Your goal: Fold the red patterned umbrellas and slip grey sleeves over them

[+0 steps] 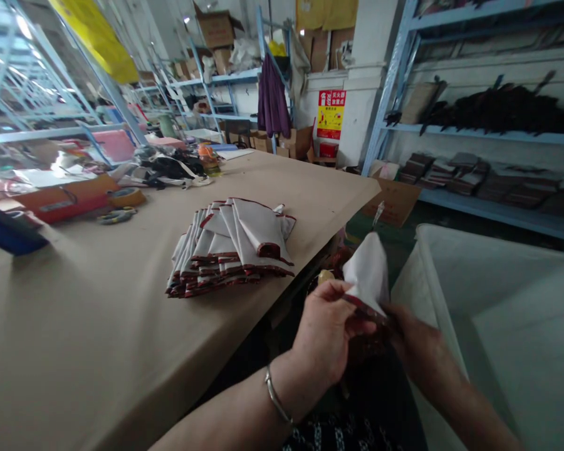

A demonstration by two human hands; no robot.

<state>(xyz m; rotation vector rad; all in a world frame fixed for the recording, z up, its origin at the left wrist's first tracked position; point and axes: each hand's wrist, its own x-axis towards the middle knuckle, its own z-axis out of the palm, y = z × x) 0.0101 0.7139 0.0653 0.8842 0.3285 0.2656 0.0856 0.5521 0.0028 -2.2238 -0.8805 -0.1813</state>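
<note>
The left hand [326,329] pinches the dark-red edge of a white fabric piece [369,269], right of the bench [122,326]. The right hand [411,341] grips its right end, fingers partly hidden.

Here's the left hand [326,329], right of centre in the frame, its thumb and fingers drawn together in a pinch. A bracelet circles that wrist, and the forearm [225,416] runs up from the bottom edge. Over in the lower right, the right hand [413,335] reaches in, its forearm slanting up and leftward, fingertips partly hidden, the two hands close together.
</note>
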